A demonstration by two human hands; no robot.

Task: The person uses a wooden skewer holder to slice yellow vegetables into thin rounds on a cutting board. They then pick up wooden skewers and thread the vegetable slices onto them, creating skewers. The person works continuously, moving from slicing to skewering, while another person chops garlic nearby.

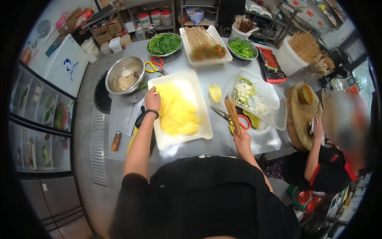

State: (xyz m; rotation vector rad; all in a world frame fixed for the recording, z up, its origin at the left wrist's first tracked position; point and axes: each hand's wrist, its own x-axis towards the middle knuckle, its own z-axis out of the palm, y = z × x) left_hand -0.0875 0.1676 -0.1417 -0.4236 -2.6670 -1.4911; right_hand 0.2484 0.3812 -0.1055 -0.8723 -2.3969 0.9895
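My right hand (243,142) grips a bundle of bamboo skewers (231,112), their far ends pointing away from me. To the left, my left hand (152,101) is over the far left side of a white tray (204,121), its fingers bent at the edge of the food. I cannot tell whether they pinch anything. Thin yellow slices (179,116), apparently potato, overlap in the tray. A single slice (215,93) lies on the metal table just right of it. Red-and-yellow-handled scissors (219,111) lie beside the bundle, partly hidden by it.
Left stands a steel bowl (115,80) of food in liquid; a wooden handle (116,141) lies nearer. Behind are bowls of greens and a tray of loaded skewers (207,52). At right are a clear plastic container (282,110) and a co-worker's hand (318,127) above a round chopping block (294,116).
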